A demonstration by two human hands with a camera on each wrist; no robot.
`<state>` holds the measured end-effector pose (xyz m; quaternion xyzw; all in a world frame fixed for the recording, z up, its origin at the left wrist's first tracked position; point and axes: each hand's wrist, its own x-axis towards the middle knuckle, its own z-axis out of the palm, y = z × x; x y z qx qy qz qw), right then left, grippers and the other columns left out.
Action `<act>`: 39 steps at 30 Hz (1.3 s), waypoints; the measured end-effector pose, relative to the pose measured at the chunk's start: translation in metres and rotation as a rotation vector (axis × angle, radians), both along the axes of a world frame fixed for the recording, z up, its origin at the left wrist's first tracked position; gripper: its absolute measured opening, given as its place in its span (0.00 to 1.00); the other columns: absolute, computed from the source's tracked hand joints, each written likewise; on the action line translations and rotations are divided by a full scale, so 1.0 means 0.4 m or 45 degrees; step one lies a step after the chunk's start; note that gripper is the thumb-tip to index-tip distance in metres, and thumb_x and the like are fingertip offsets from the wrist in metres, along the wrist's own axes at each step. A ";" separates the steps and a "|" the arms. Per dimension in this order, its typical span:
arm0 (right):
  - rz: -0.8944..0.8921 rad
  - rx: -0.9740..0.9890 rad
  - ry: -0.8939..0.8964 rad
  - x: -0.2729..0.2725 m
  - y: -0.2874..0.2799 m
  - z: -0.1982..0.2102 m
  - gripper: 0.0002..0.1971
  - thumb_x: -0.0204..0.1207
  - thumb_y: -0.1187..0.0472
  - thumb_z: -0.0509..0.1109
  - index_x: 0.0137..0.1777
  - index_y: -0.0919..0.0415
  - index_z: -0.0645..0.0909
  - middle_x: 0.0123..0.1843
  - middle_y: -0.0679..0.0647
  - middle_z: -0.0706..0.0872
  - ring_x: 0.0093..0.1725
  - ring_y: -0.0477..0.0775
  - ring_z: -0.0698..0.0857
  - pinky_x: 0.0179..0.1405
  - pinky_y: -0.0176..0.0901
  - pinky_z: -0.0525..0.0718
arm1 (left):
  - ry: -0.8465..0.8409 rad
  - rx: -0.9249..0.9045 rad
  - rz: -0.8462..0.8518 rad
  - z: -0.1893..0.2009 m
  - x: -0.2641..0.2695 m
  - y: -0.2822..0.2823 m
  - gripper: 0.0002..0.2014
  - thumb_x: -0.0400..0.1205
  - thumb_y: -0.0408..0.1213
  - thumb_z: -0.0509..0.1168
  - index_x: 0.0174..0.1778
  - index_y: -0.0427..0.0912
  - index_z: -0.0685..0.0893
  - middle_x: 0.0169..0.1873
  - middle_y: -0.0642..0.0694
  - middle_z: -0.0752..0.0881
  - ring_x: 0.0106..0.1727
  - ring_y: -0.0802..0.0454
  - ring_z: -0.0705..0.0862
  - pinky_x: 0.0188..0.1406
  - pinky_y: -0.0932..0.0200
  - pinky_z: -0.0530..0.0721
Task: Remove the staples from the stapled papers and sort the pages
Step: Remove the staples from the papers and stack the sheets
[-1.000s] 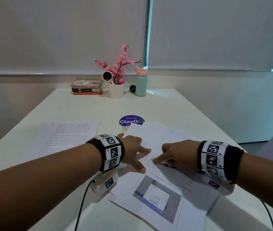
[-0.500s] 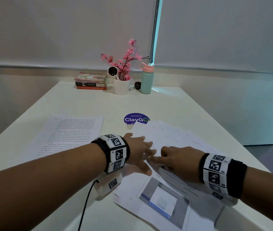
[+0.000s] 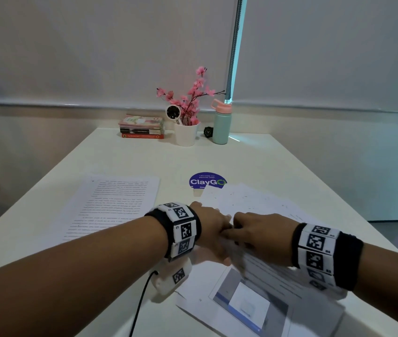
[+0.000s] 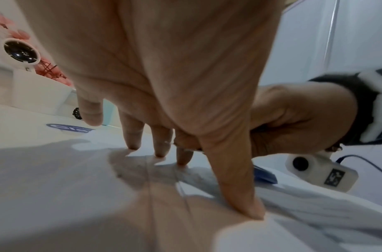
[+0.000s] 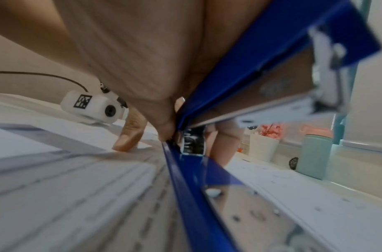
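Observation:
A loose stack of printed papers [image 3: 253, 203] lies on the white table [image 3: 253, 156] in front of me, its near page carrying a screenshot [image 3: 249, 305]. My left hand [image 3: 213, 229] presses straight fingers [image 4: 159, 150] and thumb down on the top sheet [image 4: 56, 179]. My right hand [image 3: 258, 235] touches the left fingers and grips a blue stapler [image 5: 239, 76], which stands hinged open with its base [image 5: 192, 187] on the paper. The right hand hides the stapler in the head view. No staple shows in any view.
A single text page [image 3: 110, 205] lies apart on the left. A round blue ClayGo sticker [image 3: 207, 181] sits behind the stack. Books [image 3: 142, 126], a white flower pot [image 3: 185, 135] and a teal bottle [image 3: 221, 127] stand along the far edge.
My right hand has slid left with the stapler until it meets the left hand's fingers. The left hand keeps pressing the same sheet. The head view has tilted upward.

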<state>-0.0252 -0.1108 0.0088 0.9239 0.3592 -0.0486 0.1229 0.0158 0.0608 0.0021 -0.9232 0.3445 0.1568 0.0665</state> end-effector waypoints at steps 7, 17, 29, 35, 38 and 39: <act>-0.265 0.235 0.067 -0.024 -0.050 0.046 0.30 0.87 0.53 0.57 0.84 0.42 0.46 0.74 0.44 0.73 0.66 0.49 0.76 0.61 0.46 0.79 | 0.227 -0.605 0.288 0.073 0.022 0.032 0.29 0.71 0.59 0.75 0.65 0.50 0.81 0.47 0.61 0.87 0.52 0.58 0.84 0.53 0.60 0.80; -0.066 0.034 -0.179 -0.024 -0.045 0.019 0.19 0.84 0.55 0.62 0.74 0.50 0.66 0.61 0.48 0.77 0.56 0.54 0.80 0.30 0.46 0.76 | 0.651 -0.839 0.527 0.034 0.009 0.029 0.09 0.81 0.40 0.68 0.45 0.39 0.90 0.34 0.48 0.92 0.35 0.57 0.89 0.37 0.63 0.80; -0.541 -0.166 -0.116 0.189 -0.207 0.094 0.10 0.85 0.58 0.59 0.63 0.51 0.76 0.58 0.53 0.77 0.52 0.59 0.82 0.46 0.48 0.80 | 0.018 -0.431 0.174 0.008 0.003 0.034 0.08 0.79 0.49 0.67 0.38 0.51 0.83 0.39 0.55 0.85 0.43 0.53 0.81 0.45 0.59 0.78; -0.696 -0.257 -0.080 0.343 -0.280 0.042 0.12 0.85 0.60 0.60 0.63 0.60 0.79 0.61 0.60 0.81 0.59 0.63 0.82 0.45 0.43 0.73 | -0.105 -0.185 0.026 0.003 -0.007 0.024 0.12 0.82 0.49 0.61 0.49 0.48 0.86 0.47 0.51 0.88 0.48 0.48 0.85 0.49 0.55 0.82; -0.742 -0.232 -0.049 0.370 -0.292 0.025 0.13 0.85 0.59 0.59 0.64 0.61 0.80 0.62 0.60 0.82 0.61 0.63 0.82 0.47 0.41 0.73 | -0.143 -0.134 -0.010 0.012 -0.010 0.016 0.13 0.83 0.48 0.61 0.52 0.47 0.86 0.49 0.50 0.88 0.50 0.47 0.85 0.47 0.56 0.79; -0.746 -0.219 -0.042 0.377 -0.293 0.021 0.14 0.85 0.58 0.59 0.65 0.60 0.80 0.63 0.60 0.82 0.61 0.63 0.83 0.50 0.42 0.76 | -0.144 -0.128 -0.009 0.014 -0.010 0.014 0.13 0.83 0.48 0.61 0.52 0.47 0.86 0.50 0.50 0.88 0.51 0.47 0.84 0.47 0.57 0.79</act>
